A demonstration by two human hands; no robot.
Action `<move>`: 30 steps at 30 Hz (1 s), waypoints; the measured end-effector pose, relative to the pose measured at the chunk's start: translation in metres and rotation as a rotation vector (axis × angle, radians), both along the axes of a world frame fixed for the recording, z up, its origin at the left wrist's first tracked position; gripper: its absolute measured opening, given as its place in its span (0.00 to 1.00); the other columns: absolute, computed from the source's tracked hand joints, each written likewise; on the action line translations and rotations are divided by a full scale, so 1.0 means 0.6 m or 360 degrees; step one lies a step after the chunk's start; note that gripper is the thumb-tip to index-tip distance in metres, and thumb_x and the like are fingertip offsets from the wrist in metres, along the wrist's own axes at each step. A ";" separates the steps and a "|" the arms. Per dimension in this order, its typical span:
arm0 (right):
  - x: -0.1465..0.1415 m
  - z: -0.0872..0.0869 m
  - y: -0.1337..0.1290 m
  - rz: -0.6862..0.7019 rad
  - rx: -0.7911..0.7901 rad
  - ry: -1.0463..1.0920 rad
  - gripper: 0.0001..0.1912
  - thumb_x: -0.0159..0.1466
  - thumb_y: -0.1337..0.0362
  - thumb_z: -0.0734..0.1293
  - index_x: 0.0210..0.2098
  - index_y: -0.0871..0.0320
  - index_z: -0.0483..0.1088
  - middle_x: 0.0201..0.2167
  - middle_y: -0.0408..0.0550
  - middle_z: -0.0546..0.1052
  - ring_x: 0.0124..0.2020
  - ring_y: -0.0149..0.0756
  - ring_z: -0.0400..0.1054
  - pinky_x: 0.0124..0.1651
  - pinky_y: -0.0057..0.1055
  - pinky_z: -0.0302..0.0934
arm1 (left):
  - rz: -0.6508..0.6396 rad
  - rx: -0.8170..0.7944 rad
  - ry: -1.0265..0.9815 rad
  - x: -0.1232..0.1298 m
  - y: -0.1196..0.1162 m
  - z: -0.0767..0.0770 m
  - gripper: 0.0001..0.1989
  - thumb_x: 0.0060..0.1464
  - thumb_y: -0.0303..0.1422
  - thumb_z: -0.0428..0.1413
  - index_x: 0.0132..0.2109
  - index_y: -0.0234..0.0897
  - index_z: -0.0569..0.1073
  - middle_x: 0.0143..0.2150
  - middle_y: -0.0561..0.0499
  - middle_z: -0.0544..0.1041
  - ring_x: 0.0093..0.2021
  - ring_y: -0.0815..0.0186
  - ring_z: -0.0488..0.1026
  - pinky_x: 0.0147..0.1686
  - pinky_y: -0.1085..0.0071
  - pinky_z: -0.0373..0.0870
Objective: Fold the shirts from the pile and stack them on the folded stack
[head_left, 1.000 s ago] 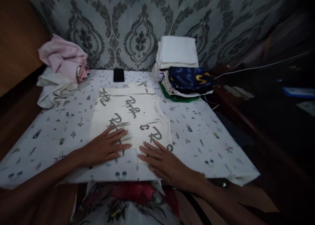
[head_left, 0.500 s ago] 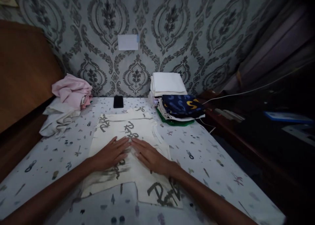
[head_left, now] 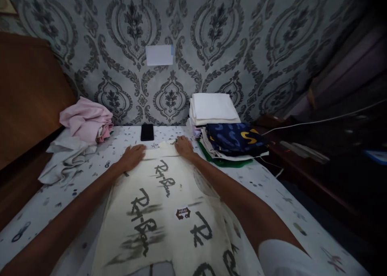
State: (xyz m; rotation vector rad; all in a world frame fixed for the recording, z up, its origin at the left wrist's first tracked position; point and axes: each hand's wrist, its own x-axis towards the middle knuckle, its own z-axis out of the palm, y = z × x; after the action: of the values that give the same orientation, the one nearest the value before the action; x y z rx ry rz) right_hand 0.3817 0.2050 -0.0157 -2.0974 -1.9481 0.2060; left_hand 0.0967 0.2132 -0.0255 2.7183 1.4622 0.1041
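Note:
A cream garment (head_left: 172, 167) with dark lettering and a small brown label lies spread out on the patterned cloth in front of me. Its near edge has a notch. My left hand (head_left: 133, 157) is at the far left corner, fingers bent over the edge. At the far right part of that edge, my right hand (head_left: 184, 146) is closed on the fabric, its fingertips partly hidden. My right forearm passes over the garment's right side.
A black phone (head_left: 147, 132) lies beyond the garment. Crumpled pink cloth (head_left: 87, 119) and grey-white cloth (head_left: 68, 157) are heaped at left. At right stand folded white clothes (head_left: 214, 106) and a navy printed garment (head_left: 234, 137) on a stack. The patterned wall (head_left: 171, 82) rises behind.
Both hands have moved from lying flat on the middle of the garment to its far edge, spreading apart. The view has come closer to the garment, and its brown label now shows.

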 end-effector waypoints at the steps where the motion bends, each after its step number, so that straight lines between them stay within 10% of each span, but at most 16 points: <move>1: 0.007 0.002 0.014 -0.0041 -0.0031 0.0017 0.19 0.71 0.64 0.61 0.59 0.64 0.67 0.62 0.63 0.67 0.64 0.51 0.61 0.65 0.51 0.57 | 0.0008 0.0022 0.0033 -0.004 0.008 0.009 0.24 0.67 0.38 0.39 0.65 0.39 0.66 0.67 0.39 0.67 0.66 0.51 0.63 0.60 0.50 0.62; 6: 0.037 0.014 0.062 -0.0073 -0.0247 0.0193 0.18 0.69 0.56 0.68 0.54 0.59 0.70 0.52 0.51 0.74 0.48 0.41 0.72 0.49 0.44 0.71 | 0.0049 -0.0080 0.0085 -0.021 0.034 0.045 0.16 0.60 0.37 0.48 0.52 0.39 0.72 0.50 0.44 0.78 0.51 0.54 0.74 0.46 0.62 0.69; 12: 0.048 0.036 0.038 0.0020 0.0054 0.0444 0.07 0.64 0.65 0.69 0.40 0.62 0.73 0.33 0.44 0.75 0.33 0.32 0.69 0.35 0.28 0.63 | -0.0071 0.0012 -0.0026 -0.033 0.004 0.075 0.09 0.57 0.33 0.47 0.39 0.39 0.71 0.40 0.47 0.77 0.43 0.59 0.74 0.41 0.67 0.67; 19: 0.081 0.069 -0.127 0.0346 0.0407 0.0726 0.16 0.57 0.67 0.66 0.46 0.58 0.73 0.30 0.41 0.75 0.31 0.34 0.67 0.35 0.29 0.60 | -0.0200 0.0280 -0.0030 -0.058 -0.128 0.103 0.16 0.66 0.35 0.41 0.45 0.41 0.73 0.45 0.46 0.77 0.44 0.58 0.75 0.36 0.67 0.69; 25: 0.080 0.020 -0.308 0.0602 0.0397 0.0419 0.12 0.57 0.75 0.62 0.35 0.56 0.74 0.35 0.49 0.78 0.42 0.43 0.71 0.48 0.38 0.61 | -0.0340 0.0336 0.0094 -0.087 -0.210 0.055 0.17 0.64 0.29 0.41 0.44 0.40 0.75 0.48 0.42 0.78 0.46 0.55 0.75 0.40 0.64 0.71; 30: 0.066 0.000 -0.346 0.0500 0.0368 0.0324 0.11 0.61 0.75 0.62 0.37 0.57 0.74 0.37 0.52 0.79 0.43 0.44 0.71 0.50 0.40 0.61 | -0.0339 0.0445 0.0174 -0.091 -0.230 0.034 0.16 0.63 0.26 0.43 0.44 0.40 0.75 0.45 0.43 0.78 0.44 0.57 0.75 0.39 0.64 0.71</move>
State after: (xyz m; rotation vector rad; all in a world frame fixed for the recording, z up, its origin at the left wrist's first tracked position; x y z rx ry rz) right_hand 0.4213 -0.0028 -0.0160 -1.5595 -2.0557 0.2326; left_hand 0.0418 0.0753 -0.0049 3.1326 1.2554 0.1643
